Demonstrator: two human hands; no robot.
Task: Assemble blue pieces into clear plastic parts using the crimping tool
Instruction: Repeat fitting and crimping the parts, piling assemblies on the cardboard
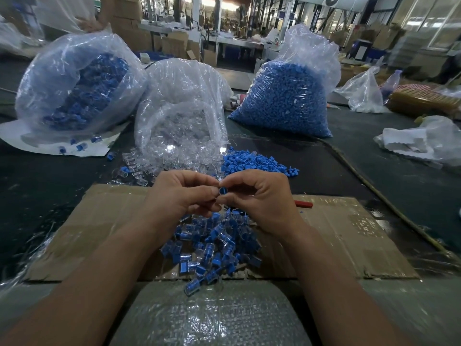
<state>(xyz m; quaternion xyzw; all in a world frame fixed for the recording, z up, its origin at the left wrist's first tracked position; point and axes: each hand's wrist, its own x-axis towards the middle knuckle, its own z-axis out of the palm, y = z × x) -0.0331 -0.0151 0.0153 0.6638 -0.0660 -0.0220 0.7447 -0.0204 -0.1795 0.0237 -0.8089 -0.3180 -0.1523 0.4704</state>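
My left hand [183, 193] and my right hand [259, 196] meet fingertip to fingertip above the cardboard sheet [104, 221]. Between them they pinch a small blue piece [222, 191] together with a clear plastic part that my fingers mostly hide. Below my hands lies a heap of joined blue-and-clear parts [212, 245]. Loose clear parts [159, 166] spill from an open bag [179, 111] straight ahead. A small pile of loose blue pieces [252, 163] sits to its right. A red tool handle [303, 203] pokes out past my right hand, lying on the cardboard.
A big bag of blue pieces [282, 98] stands at the back right, and a bag of joined parts [77, 83] on white paper at the back left. Crumpled plastic bags [424, 141] lie at the far right. Bubble wrap [212, 318] covers the near edge.
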